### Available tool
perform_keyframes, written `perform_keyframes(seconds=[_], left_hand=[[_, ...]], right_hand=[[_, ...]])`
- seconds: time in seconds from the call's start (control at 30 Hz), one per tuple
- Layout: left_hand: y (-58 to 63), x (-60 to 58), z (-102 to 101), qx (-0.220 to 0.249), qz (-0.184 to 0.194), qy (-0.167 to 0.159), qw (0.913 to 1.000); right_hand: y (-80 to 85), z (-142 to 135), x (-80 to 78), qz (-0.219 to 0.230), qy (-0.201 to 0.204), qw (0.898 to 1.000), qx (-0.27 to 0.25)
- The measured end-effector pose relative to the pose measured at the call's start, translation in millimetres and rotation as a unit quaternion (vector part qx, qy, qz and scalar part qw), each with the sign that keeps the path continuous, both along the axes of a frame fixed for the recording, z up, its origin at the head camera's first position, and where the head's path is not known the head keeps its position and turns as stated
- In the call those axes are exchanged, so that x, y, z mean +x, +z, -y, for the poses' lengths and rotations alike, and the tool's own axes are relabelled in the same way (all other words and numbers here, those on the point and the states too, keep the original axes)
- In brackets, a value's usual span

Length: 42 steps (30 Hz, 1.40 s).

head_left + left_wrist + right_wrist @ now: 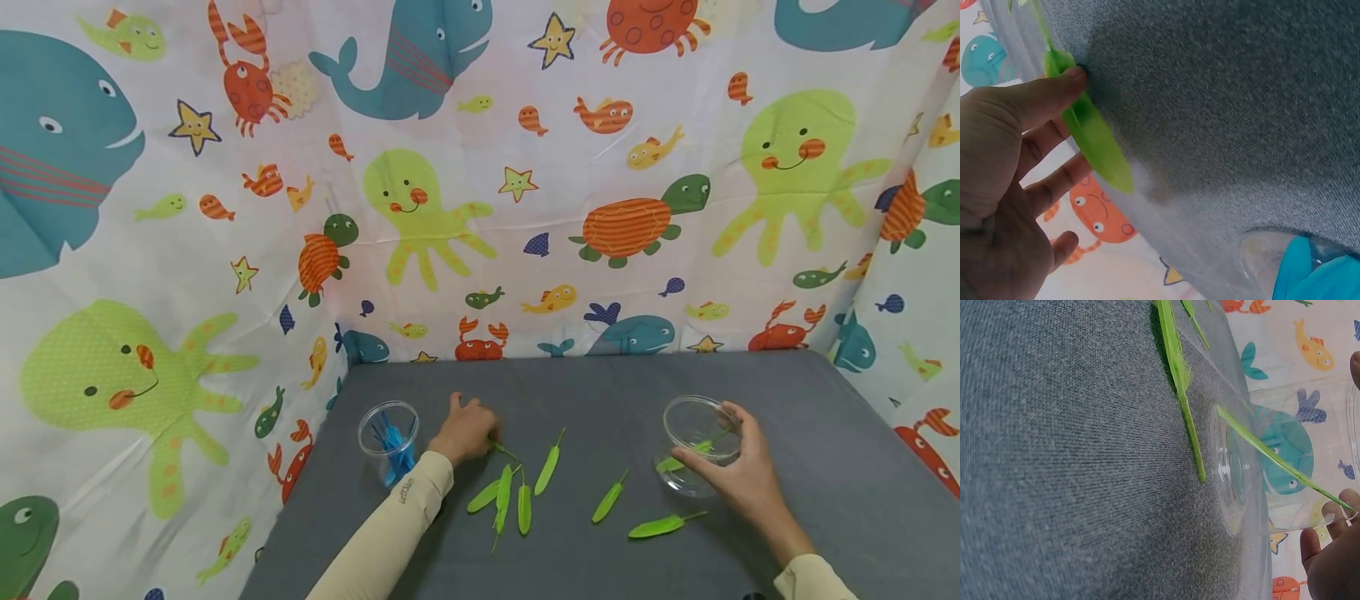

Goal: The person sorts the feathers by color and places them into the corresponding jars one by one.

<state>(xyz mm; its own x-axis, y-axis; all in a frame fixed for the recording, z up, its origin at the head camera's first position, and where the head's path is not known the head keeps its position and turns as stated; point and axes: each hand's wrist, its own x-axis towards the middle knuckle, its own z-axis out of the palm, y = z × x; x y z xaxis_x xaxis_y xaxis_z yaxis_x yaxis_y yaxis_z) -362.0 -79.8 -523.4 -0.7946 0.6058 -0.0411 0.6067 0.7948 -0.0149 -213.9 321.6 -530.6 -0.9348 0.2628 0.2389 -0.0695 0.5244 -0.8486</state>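
In the left wrist view my left hand pinches a green feather between thumb and fingers, just above the grey table. The head view shows this left hand low over the table, hiding most of that feather. With curled fingers and thumb, my right hand grips a clear plastic cup by its side. One green feather leans inside the cup. Several loose green feathers lie between the hands, among them one near the middle and another in front of the cup.
A second clear cup holding blue feathers stands left of my left hand. The grey table ends at a fabric curtain printed with sea animals, along the back and sides.
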Motion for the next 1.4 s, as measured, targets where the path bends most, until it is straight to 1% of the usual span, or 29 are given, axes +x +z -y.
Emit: perform_keyframes(seconds=[0.1,0.2,0.33,0.4,0.43,0.5,0.6,0.67,0.73,0.87,1.03,1.17,1.23,1.33,1.4], left_hand=[[0.7,0.3,-1.9,0.02,-0.01,-0.012,0.9997],[3.5,1.5,-6.0,0.053,-0.024,-0.029,0.9979],[9.5,2.9,-14.6,0.103,-0.035,-0.05,0.9928],[14.1,3.8,-20.6,0.134,-0.033,-0.063,0.9884],[16.8,4.3,-23.9,0.156,-0.027,-0.069,0.9849],[22.1,6.0,-30.8,0.208,0.003,-0.077,0.9751],[30.0,9.3,-41.2,0.29,0.059,-0.078,0.9521],[34.9,12.2,-48.2,0.328,0.087,-0.072,0.9379],[40.2,15.3,-55.4,0.348,0.097,-0.07,0.93],[49.9,20.2,-70.4,0.375,0.105,-0.068,0.9186],[58.3,24.2,-88.8,0.412,0.117,-0.056,0.9018],[63.3,28.3,-101.5,0.441,0.127,-0.035,0.8877],[65.8,30.5,-107.6,0.456,0.136,-0.026,0.8792],[68.4,33.7,-116.3,0.474,0.142,-0.021,0.8686],[69.4,35.9,-121.6,0.482,0.147,-0.018,0.8636]], right_hand=[[-0.4,0.3,-0.2,-0.002,0.0,1.0,0.001],[-0.7,0.7,-0.4,-0.002,-0.003,1.0,0.003],[-1.1,1.3,-1.1,0.0,-0.007,1.0,0.008],[-1.2,1.4,-1.4,0.001,-0.007,1.0,0.009],[-1.1,1.3,-1.3,0.001,-0.006,1.0,0.009],[-0.8,1.3,-1.0,-0.001,-0.004,1.0,0.01],[-0.6,1.3,-0.7,-0.003,-0.003,1.0,0.01],[-0.5,1.5,-0.3,-0.004,-0.003,1.0,0.011],[-0.5,1.7,0.1,-0.005,-0.002,1.0,0.012],[-0.3,2.1,0.7,-0.007,-0.003,1.0,0.011],[-0.4,2.5,0.6,-0.004,-0.003,1.0,0.007],[-0.3,3.2,0.4,0.002,-0.002,1.0,0.007],[-0.2,3.4,0.5,0.004,-0.003,1.0,0.007],[0.2,3.4,0.9,0.005,-0.005,1.0,0.006],[0.5,3.5,1.1,0.004,-0.006,1.0,0.007]])
